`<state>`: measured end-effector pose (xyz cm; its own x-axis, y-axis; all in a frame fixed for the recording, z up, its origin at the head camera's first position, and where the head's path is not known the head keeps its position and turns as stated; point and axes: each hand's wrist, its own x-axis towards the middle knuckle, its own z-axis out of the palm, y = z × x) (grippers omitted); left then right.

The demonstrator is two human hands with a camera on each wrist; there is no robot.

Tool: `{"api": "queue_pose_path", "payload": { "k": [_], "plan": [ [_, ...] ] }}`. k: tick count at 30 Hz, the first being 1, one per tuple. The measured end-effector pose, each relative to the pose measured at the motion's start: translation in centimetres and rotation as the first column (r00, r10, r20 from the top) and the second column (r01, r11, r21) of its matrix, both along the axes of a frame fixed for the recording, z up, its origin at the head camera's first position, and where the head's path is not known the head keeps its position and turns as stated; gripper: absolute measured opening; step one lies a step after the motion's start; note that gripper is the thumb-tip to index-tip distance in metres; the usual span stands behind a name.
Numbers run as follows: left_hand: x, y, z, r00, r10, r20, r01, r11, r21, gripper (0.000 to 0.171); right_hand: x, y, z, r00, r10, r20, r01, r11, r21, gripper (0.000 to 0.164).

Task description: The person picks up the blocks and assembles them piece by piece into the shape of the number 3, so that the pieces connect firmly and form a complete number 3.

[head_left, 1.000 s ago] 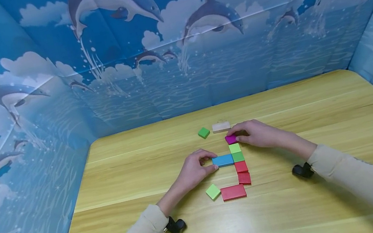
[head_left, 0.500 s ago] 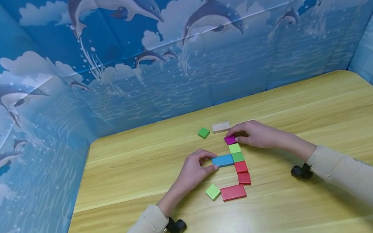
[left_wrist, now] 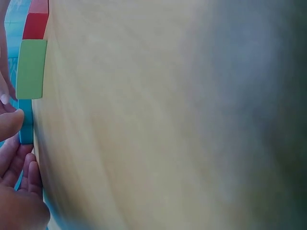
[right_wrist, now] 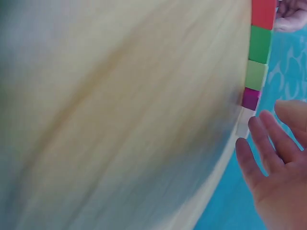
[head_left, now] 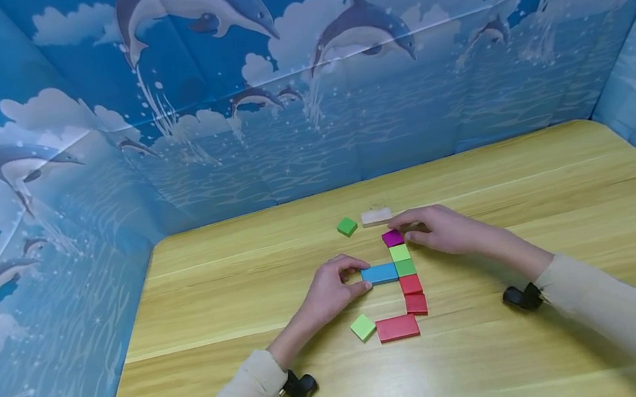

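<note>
My left hand (head_left: 327, 289) pinches the left end of a blue rectangular block (head_left: 380, 275) that lies flat on the table. That block's right end meets a dark green block (head_left: 405, 267) in a slightly curved column. Above the green one sit a light green block (head_left: 400, 253) and a purple block (head_left: 392, 238); below it come a red block (head_left: 410, 284) and another red block (head_left: 416, 304). Just right of the purple block is my right hand (head_left: 443, 230), thumb and fingers apart. In the right wrist view its fingers (right_wrist: 264, 143) are spread with nothing between them.
A pale block (head_left: 377, 217) and a green block (head_left: 347, 227) lie behind the column. Nearer the front are a light green block (head_left: 363, 327) and a long red block (head_left: 397, 328). Dolphin-printed curtains (head_left: 308, 143) stand around the wooden table (head_left: 226, 257).
The purple block has shifted slightly left. My right hand has let go of it and drawn a little to the right. My left hand stays on the blue block.
</note>
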<state>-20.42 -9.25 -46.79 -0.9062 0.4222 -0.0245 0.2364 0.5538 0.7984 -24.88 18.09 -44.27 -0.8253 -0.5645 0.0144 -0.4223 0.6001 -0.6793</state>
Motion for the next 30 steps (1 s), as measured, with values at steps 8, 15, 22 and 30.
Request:
{"api": "queue_pose_path", "payload": {
  "k": [8,15,22,30],
  "plan": [
    [0.0,-0.1,0.0,1.0,-0.001,-0.002,0.001,1.0,0.007,0.024,2.0,0.4,1.0,1.0,-0.008,-0.025,0.009,1.0,0.028,0.033],
    [-0.1,0.1,-0.1,1.0,0.005,0.006,-0.005,1.0,0.009,0.024,3.4,0.4,1.0,0.999,0.022,-0.048,-0.021,0.999,0.027,0.029],
    [-0.1,0.1,-0.1,1.0,0.011,0.007,-0.011,1.0,0.013,0.024,4.3,0.1,0.6,0.998,0.048,-0.036,-0.045,0.997,0.066,0.032],
    [-0.2,0.2,0.1,1.0,0.002,0.013,-0.002,1.0,0.018,0.025,4.5,0.0,0.4,0.997,0.065,-0.03,-0.062,0.994,0.095,0.034]
  ]
}}
